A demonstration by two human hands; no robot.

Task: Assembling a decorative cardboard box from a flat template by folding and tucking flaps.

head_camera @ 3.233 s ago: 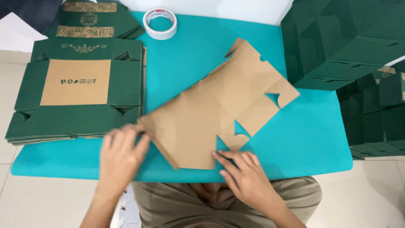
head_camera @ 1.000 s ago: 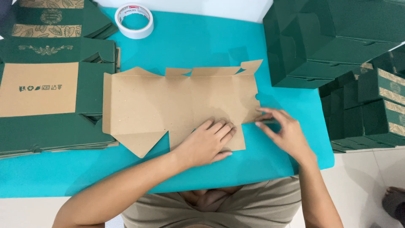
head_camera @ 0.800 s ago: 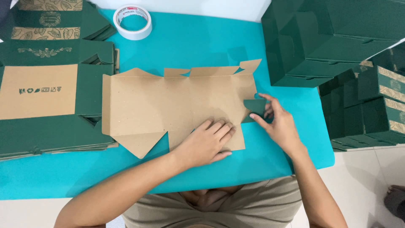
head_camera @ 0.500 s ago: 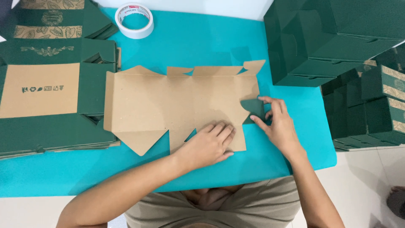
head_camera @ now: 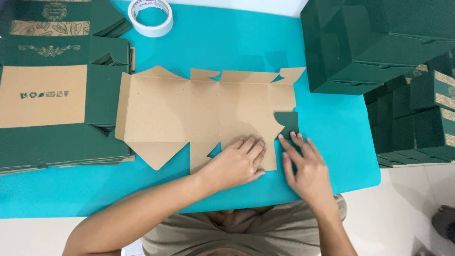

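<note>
Left hand [head_camera: 239, 163] spread flat, palm down, fingers [head_camera: 251, 144] pressing on the lower right part of the flat box blank [head_camera: 199, 114], gripping nothing. Right hand [head_camera: 305, 166] open too, fingers extended and lying on the teal table [head_camera: 332, 123] just beside the blank's right edge, fingertips touching a small green flap [head_camera: 287, 122] folded over there, nothing clasped. Blank lying unfolded across the middle of the table, plain brown side up, 1 long panel row with short tabs along the far edge and pointed flaps along the near edge, dark green showing only at that turned flap. On the left, a stack of flattened boxes [head_camera: 57, 114], dark green with a brown panel on top carrying a row of small dark symbols, pale leaf ornament on the flaps beyond. At the far edge, a roll of white tape [head_camera: 150, 16] lying flat. On the right, assembled dark green boxes [head_camera: 374, 42] piled high, more stacked below them at the table's right edge, some with pale patterned bands.
</note>
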